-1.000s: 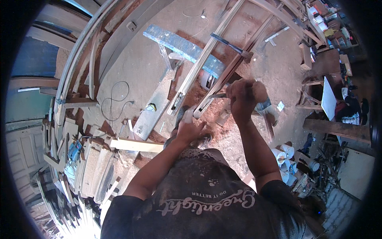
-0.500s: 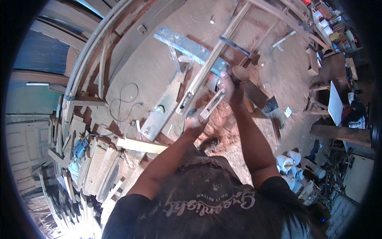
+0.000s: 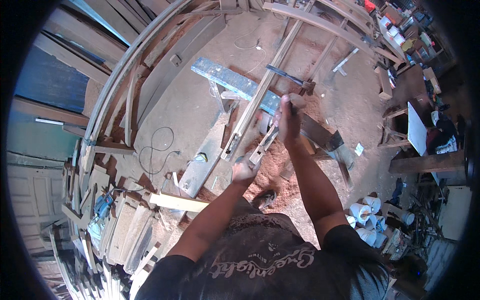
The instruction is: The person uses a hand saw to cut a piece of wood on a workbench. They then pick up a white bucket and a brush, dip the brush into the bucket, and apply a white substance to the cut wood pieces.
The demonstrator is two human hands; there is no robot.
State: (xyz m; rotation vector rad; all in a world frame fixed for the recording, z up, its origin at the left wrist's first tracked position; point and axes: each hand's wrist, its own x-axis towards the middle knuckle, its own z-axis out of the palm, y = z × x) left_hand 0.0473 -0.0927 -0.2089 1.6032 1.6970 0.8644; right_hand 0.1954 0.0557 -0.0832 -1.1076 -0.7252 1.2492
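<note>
A short, pale wooden piece with slots cut in it (image 3: pixel 264 144) slants between my hands in front of my body. My left hand (image 3: pixel 243 169) is closed round its near end. At its far end my right hand (image 3: pixel 287 125) is closed, with the thumb side up. A rounded brown thing (image 3: pixel 299 101) shows at the top of my right hand; its kind is hard to make out. Just left of the hands runs a long wooden frame member (image 3: pixel 248 116) with a slot in its near end. It rests across a blue-painted plank (image 3: pixel 230 81).
A dark bar tool with a head (image 3: pixel 287 75) lies across the long member. Reddish shavings (image 3: pixel 272 172) cover the floor by my foot. Stacked boards (image 3: pixel 125 227) stand at lower left, white buckets (image 3: pixel 361 212) at right. A cable (image 3: pixel 159 145) loops on the floor.
My right hand has come lower and nearer to me, and its rounded brown thing looks smaller. The left hand still grips the slotted piece. The whole view has shifted slightly.
</note>
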